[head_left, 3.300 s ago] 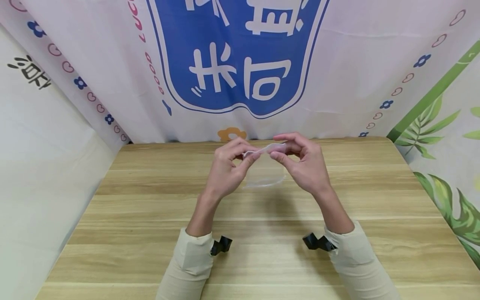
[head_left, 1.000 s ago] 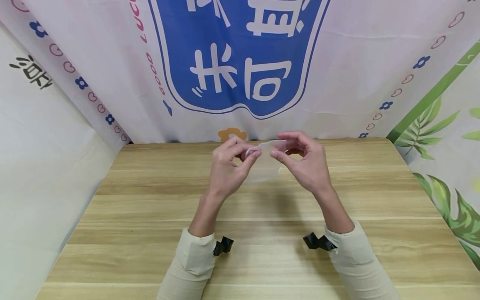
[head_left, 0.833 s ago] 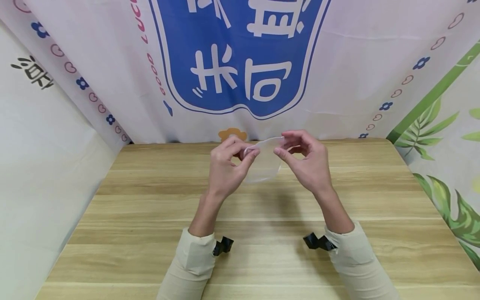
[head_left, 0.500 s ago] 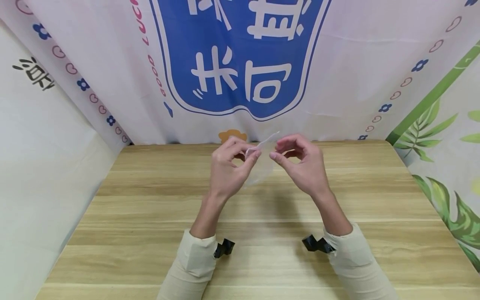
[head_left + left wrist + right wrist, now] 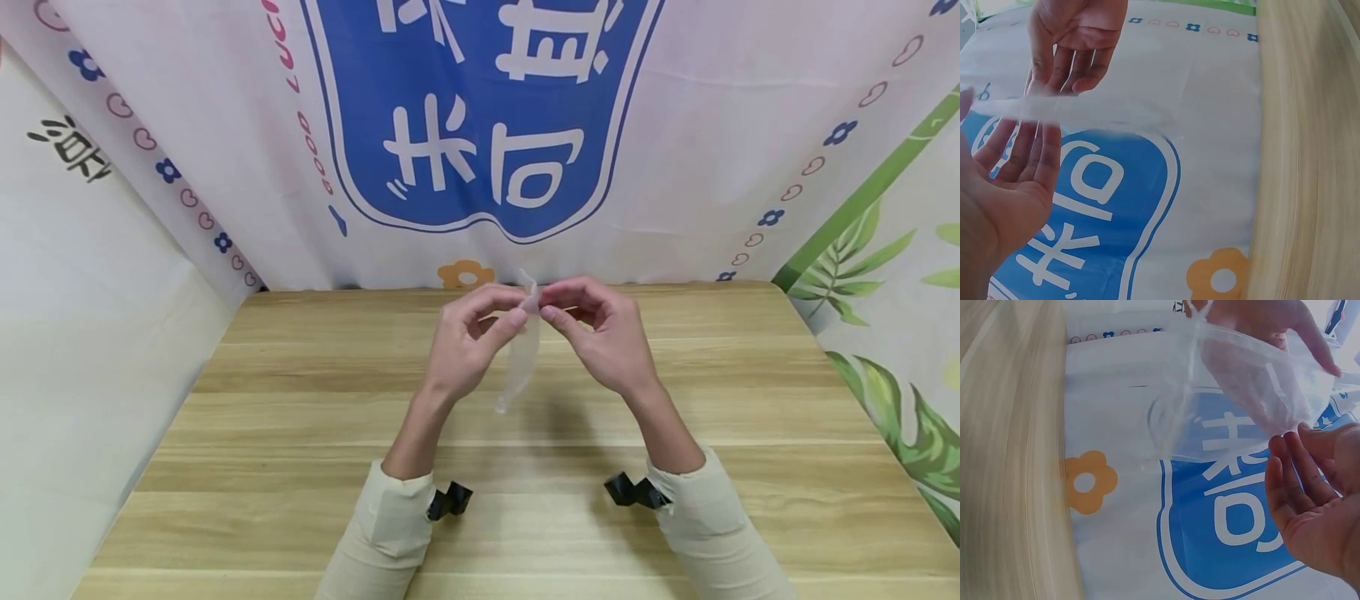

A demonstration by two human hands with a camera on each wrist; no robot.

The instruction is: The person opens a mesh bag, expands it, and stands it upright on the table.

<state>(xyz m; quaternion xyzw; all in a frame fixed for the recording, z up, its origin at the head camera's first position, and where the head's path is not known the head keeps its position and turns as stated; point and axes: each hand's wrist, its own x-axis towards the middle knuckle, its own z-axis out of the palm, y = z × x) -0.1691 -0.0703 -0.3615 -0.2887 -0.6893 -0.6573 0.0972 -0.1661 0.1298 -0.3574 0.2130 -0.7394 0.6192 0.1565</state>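
A thin, clear plastic bag [image 5: 522,362] hangs between the two hands over the far half of the table, seen nearly edge-on in the head view. My left hand [image 5: 468,346] pinches its upper part between thumb and fingers. From the other side my right hand [image 5: 603,337] pinches the bag's edge with thumb and fingertips. The right wrist view shows the see-through bag [image 5: 1235,394] spread out, the left hand [image 5: 1260,315] partly behind it. Blurred in the left wrist view, the bag [image 5: 1097,112] crosses in front of the right hand's fingers.
The wooden table [image 5: 300,467] lies below both arms. At its far edge hangs a white cloth [image 5: 675,183] with a blue printed panel [image 5: 480,100] and an orange flower. Light cloth also hangs on the left and right. Black mounts [image 5: 450,500] sit on both cuffs.
The bag has turned from facing the head camera to nearly edge-on. The left hand has shifted right, closer to the right hand, which had come off the bag's edge and now pinches it again.
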